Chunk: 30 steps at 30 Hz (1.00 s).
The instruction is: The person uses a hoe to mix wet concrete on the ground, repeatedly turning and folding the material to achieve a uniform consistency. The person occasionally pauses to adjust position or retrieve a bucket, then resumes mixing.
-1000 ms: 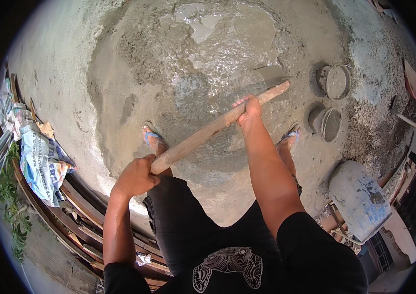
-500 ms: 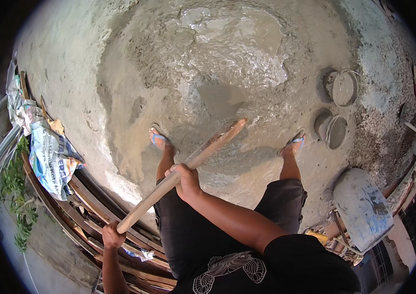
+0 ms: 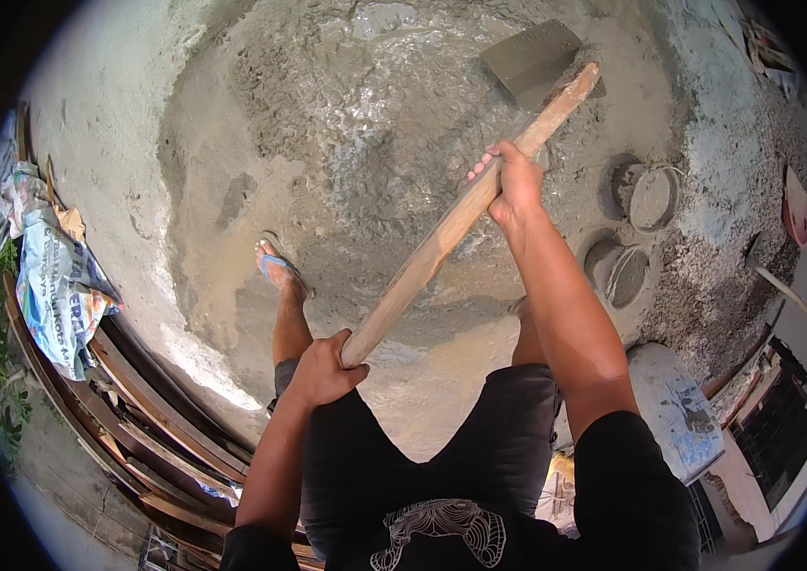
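Note:
My left hand [image 3: 325, 369] is closed on the lower end of a long, thick wooden handle [image 3: 437, 250], above my left thigh. My right hand [image 3: 510, 183] grips the same handle farther up, fingers wrapped round it. The handle slants to the upper right, ending at a wide, flat, mud-coated metal hoe blade [image 3: 527, 59] on a patch of wet grey mortar [image 3: 327, 133]. My left foot in a blue-strapped sandal [image 3: 275, 266] stands in the mix; the right foot is mostly hidden behind my forearm.
Two mortar-coated buckets [image 3: 651, 200] [image 3: 622, 276] stand at the right, with gravel [image 3: 689, 295], a shovel handle [image 3: 794, 300] and a blue-stained container [image 3: 670, 419] near them. At the left lie stacked planks [image 3: 156, 428], plastic sacks [image 3: 56, 285] and green plants [image 3: 4, 390].
The handle swung down and left toward my body half a second ago; now it reaches farther up and right, the blade near the top right of the mix. Both hands stay on it.

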Tool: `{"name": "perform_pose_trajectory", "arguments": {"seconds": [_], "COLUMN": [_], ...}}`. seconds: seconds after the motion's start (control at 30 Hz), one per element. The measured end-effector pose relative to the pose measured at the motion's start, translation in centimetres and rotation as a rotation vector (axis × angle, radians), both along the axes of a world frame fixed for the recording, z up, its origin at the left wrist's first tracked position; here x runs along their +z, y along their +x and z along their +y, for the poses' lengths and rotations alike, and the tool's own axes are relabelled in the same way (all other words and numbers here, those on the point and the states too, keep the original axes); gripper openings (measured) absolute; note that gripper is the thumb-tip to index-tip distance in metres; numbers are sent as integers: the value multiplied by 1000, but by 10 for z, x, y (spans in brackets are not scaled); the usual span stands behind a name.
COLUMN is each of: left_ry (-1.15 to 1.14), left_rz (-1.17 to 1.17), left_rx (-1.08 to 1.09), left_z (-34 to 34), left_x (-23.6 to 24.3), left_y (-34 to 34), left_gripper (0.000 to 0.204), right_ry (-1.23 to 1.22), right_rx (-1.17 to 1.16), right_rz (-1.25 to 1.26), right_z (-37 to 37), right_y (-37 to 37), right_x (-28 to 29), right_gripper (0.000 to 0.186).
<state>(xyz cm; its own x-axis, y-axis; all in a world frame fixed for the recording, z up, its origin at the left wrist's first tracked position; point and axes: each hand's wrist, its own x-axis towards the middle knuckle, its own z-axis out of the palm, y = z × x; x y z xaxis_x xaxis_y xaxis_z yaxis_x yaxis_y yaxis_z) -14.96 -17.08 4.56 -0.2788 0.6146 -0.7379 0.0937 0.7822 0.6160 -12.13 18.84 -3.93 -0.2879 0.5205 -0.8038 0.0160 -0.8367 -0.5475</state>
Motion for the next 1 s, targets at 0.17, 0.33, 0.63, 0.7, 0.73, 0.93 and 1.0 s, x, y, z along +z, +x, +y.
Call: {"name": "perform_pose_trajectory", "arguments": {"seconds": [0.17,0.33,0.63,0.7,0.73,0.93,1.0], "left_ry": [421,225,211,228,182,74,56], "left_rz": [-1035,-1174,-1248,-1211,-1203,-1073,-1061], "left_rx": [570,783,874,778,721,603,509], "left_z": [141,163,120,118,118,142,164], "left_x": [-12,32,132,138,141,167,178], "left_y": [43,58,22,10,4,-33,-27], "left_gripper": [58,74,93,87,85,62,57], "right_ry": [344,186,-188,-235,-258,-434,-497], "right_rx": [220,395,301,250,205,68,56], "right_rz": [-237,-345,-322,-291,-348,-166,-136], "right_z": [142,158,67,48,42,-4,-8], "right_y": [-16,-3,55,69,76,90,95], "right_x": [1,-45,-55,-57,-58,-81,-86], "right_gripper": [20,26,24,25,26,26,23]}}
